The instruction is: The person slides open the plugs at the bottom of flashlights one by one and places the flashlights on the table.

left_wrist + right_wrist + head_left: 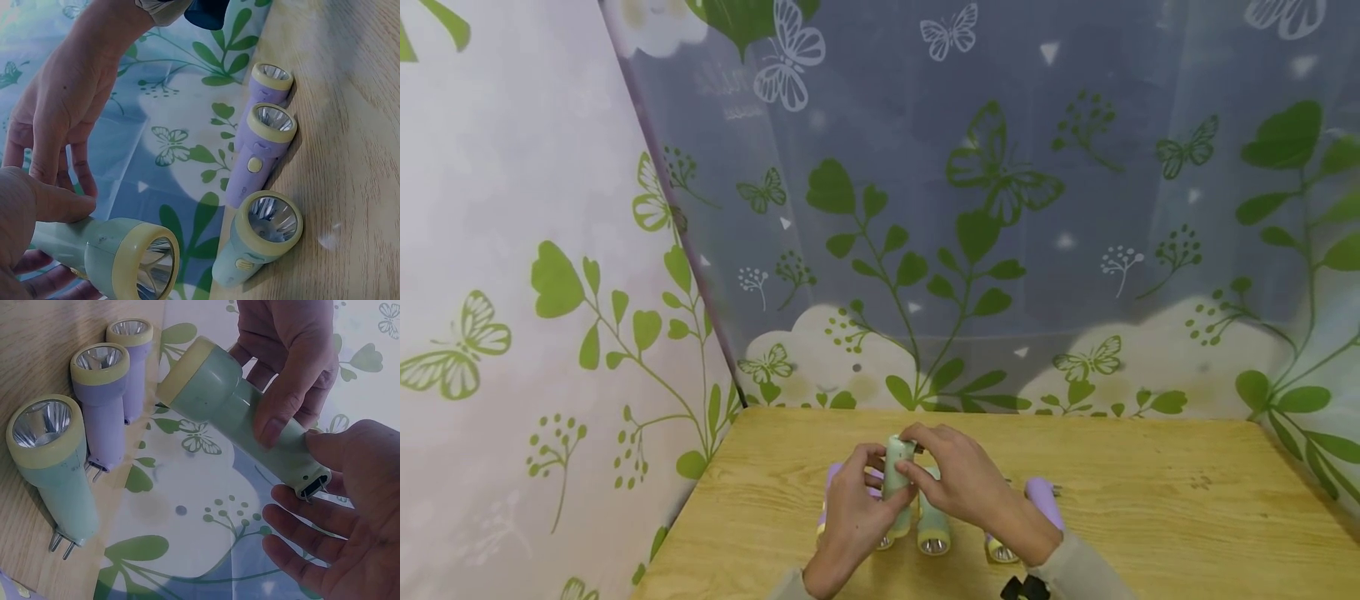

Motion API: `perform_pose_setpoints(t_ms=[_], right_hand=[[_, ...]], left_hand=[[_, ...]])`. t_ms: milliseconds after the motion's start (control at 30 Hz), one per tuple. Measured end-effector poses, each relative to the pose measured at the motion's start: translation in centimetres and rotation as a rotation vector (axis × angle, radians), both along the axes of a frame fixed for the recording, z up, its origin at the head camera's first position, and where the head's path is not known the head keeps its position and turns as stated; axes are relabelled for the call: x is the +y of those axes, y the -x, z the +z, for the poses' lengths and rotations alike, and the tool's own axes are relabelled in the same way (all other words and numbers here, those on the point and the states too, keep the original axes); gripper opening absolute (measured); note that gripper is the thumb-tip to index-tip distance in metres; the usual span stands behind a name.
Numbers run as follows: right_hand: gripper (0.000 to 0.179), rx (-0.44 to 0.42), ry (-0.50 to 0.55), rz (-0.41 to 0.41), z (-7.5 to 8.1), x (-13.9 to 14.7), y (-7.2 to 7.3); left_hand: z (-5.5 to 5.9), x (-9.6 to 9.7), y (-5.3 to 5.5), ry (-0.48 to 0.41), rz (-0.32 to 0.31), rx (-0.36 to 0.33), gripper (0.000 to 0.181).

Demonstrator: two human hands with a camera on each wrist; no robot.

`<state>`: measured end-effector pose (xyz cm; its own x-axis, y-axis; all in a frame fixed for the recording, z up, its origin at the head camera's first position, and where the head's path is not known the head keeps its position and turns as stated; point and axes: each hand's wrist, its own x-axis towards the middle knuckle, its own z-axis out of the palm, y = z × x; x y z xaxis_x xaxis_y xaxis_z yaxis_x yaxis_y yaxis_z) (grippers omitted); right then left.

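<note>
A pale green flashlight (896,467) with a yellow rim is held above the table, its tail end raised in the head view. My left hand (859,510) grips its body, thumb along one side. My right hand (966,479) is at the tail, thumb and forefinger touching the end beside two metal prongs (317,487). The other fingers of that hand spread loosely in the right wrist view. In the left wrist view the lens end of the held flashlight (103,250) points toward the lower right. Another green flashlight (934,533) lies close by on the table.
Purple flashlights (1042,497) with yellow rims lie on the wooden table (1150,500), to both sides of my hands. Some show two prongs at the tail. Patterned cloth (880,358) stands along the table's back edge and left side. A black object (1025,588) is by my right sleeve.
</note>
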<state>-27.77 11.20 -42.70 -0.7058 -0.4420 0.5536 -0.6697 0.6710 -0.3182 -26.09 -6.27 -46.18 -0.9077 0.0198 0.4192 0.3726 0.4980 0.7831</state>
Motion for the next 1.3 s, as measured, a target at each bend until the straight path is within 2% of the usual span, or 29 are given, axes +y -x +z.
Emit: perform_pose_setpoints(t_ms=[367,600,833,1033,1300], right_hand=[[0.027,-0.013,-0.012,-0.012,0.06,-0.09,0.01],[0.025,0.006,-0.008,0.004,-0.01,-0.16,0.12],[0.021,0.002,0.003,0.016,0.03,-0.17,0.18],[0.022,0.022,-0.004,0.008,0.16,-0.14,0.17],[0.028,0.003,-0.013,-0.007,-0.02,-0.22,0.07]], left_hand=[[-0.3,-0.07,0.16,0.0,0.005,0.027,0.046],[-0.33,-0.16,0.07,-0.004,0.016,0.008,0.046],[-0.36,-0.25,0.02,0.007,0.008,0.018,0.048],[-0.06,-0.26,-0.04,-0.004,0.003,-0.005,0.048],[-0.15,-0.16,0.11,0.015,0.007,0.001,0.045]])
